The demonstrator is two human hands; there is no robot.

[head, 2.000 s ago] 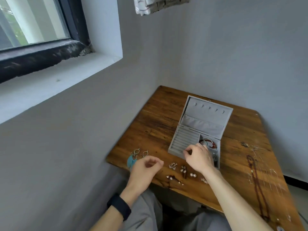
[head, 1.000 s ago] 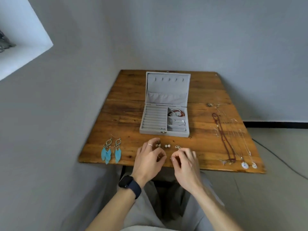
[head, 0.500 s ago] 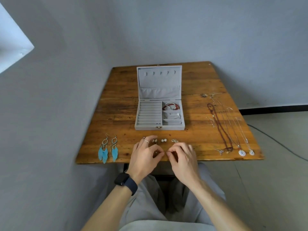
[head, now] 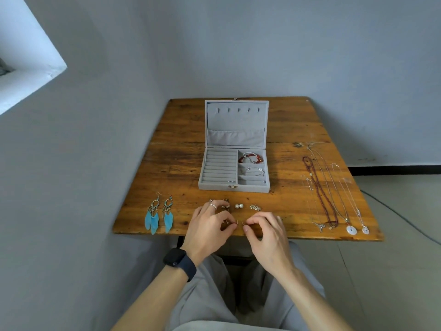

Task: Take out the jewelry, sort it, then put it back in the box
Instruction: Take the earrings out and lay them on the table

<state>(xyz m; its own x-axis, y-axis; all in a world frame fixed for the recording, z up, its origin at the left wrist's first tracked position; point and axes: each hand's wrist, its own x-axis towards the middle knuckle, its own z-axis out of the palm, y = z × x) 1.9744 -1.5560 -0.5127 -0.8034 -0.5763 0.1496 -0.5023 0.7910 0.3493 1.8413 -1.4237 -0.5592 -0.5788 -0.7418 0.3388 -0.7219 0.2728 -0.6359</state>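
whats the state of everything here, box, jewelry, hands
jewelry box, open, lid tilted back
red bead bracelet, in box's far right compartment
feather earrings, flat on table
necklaces, laid out on table
pearl earrings, loose on table
small earrings, one pinched in each hand
left hand, pinching
right hand, pinching

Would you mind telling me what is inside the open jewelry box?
The jewelry box holds a red bead bracelet in its far right compartment, a silver bracelet in the middle one, and a small ring in the ring rolls. Whatever the lid pocket holds is covered.
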